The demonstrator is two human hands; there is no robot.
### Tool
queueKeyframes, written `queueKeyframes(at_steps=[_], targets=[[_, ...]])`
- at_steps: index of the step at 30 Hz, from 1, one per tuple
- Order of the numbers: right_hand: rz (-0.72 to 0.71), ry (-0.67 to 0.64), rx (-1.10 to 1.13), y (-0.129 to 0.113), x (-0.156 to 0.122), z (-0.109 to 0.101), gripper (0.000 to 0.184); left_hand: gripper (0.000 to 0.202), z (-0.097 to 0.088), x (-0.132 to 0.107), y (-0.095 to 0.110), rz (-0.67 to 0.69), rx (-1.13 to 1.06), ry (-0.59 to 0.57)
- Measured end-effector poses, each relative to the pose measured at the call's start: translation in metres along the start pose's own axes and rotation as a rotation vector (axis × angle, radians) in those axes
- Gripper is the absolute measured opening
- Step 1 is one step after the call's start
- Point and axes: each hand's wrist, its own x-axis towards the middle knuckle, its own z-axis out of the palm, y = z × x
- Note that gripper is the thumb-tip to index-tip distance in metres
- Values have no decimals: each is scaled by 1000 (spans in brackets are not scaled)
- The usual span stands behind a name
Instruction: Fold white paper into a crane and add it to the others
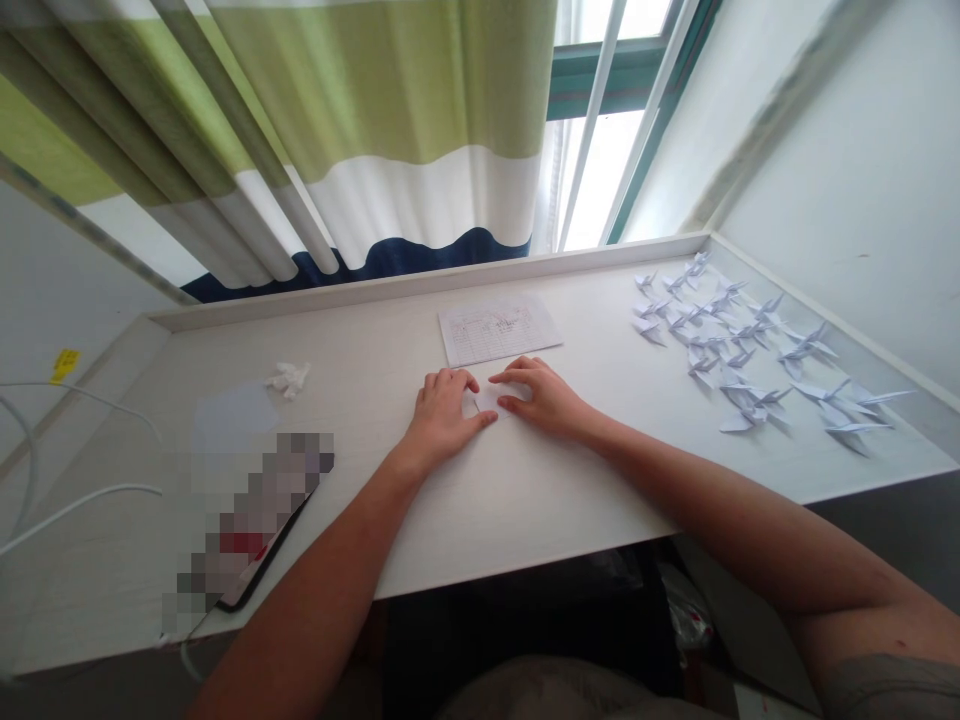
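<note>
A small piece of white paper [489, 399] lies between my two hands on the white desk, partly hidden by the fingers; how it is folded does not show. My left hand [448, 410] is at its left side, fingers curled and thumb stretched along the near edge. From the right, my right hand [541, 395] has its thumb and bent fingers on the paper's other side. Just beyond the hands is a flat printed sheet [499, 330]. Many white origami cranes [739, 340] stand in a group at the right of the desk.
On the left lie a phone [262, 520], blurred out, a crumpled white tissue [289, 380] and pale sheets of paper [232, 415]. White cables [90, 510] cross the left edge. A raised rim [420, 285] borders the desk's back, below a striped curtain [405, 90].
</note>
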Motion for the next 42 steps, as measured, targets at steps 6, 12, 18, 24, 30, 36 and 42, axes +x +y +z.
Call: queueKeyframes(at_steps=[6,12,18,24,30,36,42], targets=[[-57,-81,-5,7,-1,-11,32,38,0,2,-10,21,40,18],[-28,-36,-32,7,0,-12,29,45,-1,1,-7,45,44,3],[29,32,-119,8,8,-14,20,29,1,-1,-5,156,-9,-24],[11,59,-197,10,10,-12,25,17,-14,6,-13,276,-83,-112],[-107,134,-240,5,4,-13,2,18,-10,4,-12,318,98,-49],[-298,-135,-146,-7,-13,-18,14,22,-5,0,-6,328,249,67],[-296,-125,-300,-13,-15,-9,18,20,-18,-2,-4,397,244,-75]])
